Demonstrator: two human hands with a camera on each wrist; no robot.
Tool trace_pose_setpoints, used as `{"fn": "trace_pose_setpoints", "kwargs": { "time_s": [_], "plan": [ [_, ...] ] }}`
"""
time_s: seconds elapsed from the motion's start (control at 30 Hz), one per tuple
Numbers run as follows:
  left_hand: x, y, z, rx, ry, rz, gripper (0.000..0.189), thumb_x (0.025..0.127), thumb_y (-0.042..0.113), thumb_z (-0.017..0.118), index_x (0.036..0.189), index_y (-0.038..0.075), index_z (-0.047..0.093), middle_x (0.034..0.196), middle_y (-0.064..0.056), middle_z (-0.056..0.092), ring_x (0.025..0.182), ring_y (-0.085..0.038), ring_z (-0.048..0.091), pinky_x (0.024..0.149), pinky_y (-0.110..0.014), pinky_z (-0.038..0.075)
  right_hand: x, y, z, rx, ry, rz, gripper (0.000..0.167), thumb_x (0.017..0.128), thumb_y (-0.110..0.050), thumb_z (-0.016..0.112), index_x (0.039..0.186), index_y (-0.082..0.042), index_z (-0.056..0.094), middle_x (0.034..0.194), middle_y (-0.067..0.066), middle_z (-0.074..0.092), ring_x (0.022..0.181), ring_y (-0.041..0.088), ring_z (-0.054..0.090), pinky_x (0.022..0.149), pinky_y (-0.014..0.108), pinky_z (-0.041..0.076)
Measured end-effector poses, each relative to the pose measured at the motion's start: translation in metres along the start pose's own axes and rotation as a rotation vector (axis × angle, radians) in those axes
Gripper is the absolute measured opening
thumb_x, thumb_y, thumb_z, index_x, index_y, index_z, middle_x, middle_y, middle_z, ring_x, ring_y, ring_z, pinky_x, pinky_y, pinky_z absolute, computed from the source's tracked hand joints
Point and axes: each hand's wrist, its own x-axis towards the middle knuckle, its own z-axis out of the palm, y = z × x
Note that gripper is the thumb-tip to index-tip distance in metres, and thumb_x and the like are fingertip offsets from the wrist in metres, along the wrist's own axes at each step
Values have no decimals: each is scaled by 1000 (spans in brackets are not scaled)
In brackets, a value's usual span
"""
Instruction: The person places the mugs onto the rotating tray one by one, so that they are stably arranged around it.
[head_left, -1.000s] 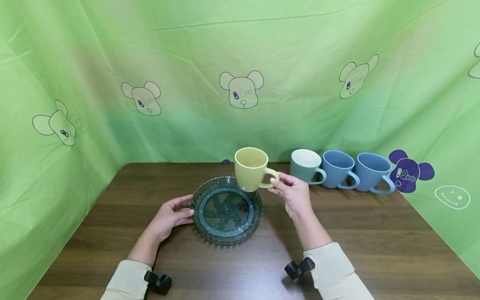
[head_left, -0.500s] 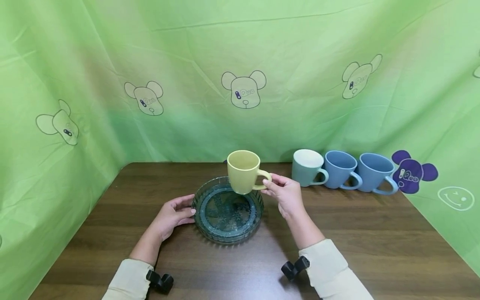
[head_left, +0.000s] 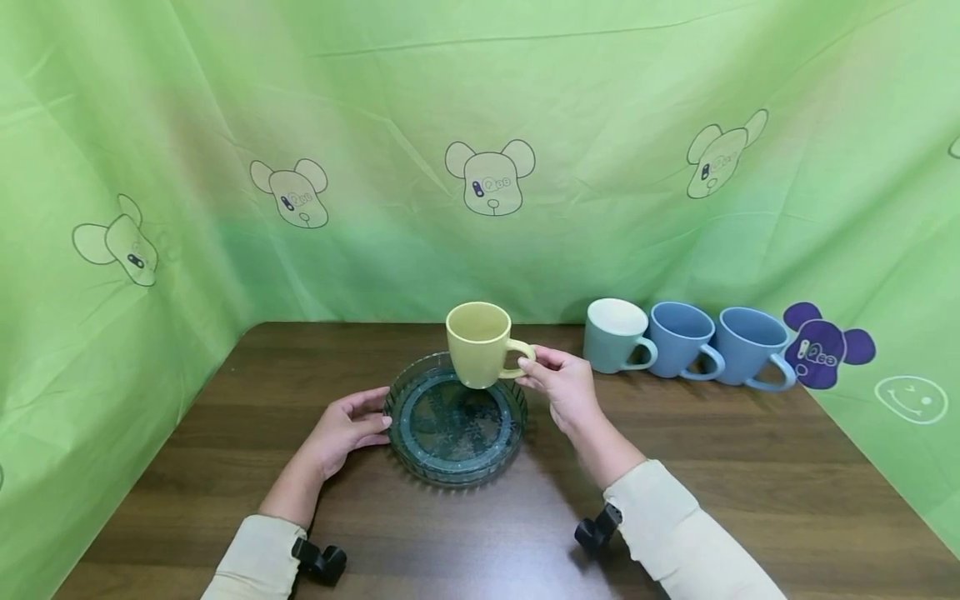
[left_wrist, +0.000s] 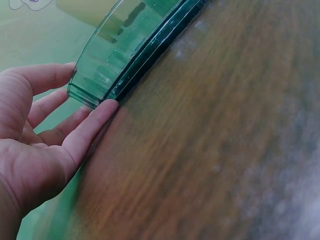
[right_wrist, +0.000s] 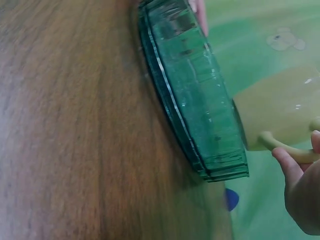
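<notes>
In my head view my right hand [head_left: 564, 390] holds the yellow mug [head_left: 477, 346] upright over the glass dish [head_left: 457, 477], in my left wrist view my left hand [left_wrist: 37, 162] touches its side with loosely spread fingers [left_wrist: 50, 77], and in my right wrist view I pinch the mug's handle [right_wrist: 273, 141].

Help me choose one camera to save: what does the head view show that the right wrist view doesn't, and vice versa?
Only the head view shows the green mug, the two blue mugs and the patterned floor of the glass dish.

Only the right wrist view shows the dish's outer wall close up and side-on.

Both show the right hand pinching the yellow mug by its handle, the left hand (a sliver from the wrist), wooden table and green cloth.
</notes>
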Motion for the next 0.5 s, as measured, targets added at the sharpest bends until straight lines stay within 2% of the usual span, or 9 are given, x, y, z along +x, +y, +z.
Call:
{"fn": "trace_pose_setpoints", "kwargs": {
  "time_s": [0.2, 0.37, 0.5],
  "plan": [
    [0, 0, 0, -7, -5, -2, 58, 91, -7, 61, 144, -8, 38, 136, -31, 43, 103, -24, 60, 84, -37, 57, 4, 7, 3, 8, -19, 20, 20, 85, 18, 62, 105, 14, 63, 77, 4, 61, 70, 14, 69, 70, 30, 60],
    [0, 0, 0, -7, -3, 0, 58, 90, -7, 61, 144, -8, 38, 136, -31, 43, 102, -23, 61, 85, -38, 57, 8, 10, 5, -9, -38, 24, 31, 86, 16, 62, 116, 22, 55, 78, 4, 61, 71, 14, 69, 72, 30, 59],
    [0, 0, 1, -9, -6, 1, 58, 90, -7, 61, 144, -9, 38, 136, -31, 43, 102, -22, 61, 85, -38, 57, 11, 10, 8, -31, -42, 38, 35, 86, 15, 63, 119, 23, 53, 79, 4, 62, 71, 15, 70, 72, 30, 59]
  ]
}}
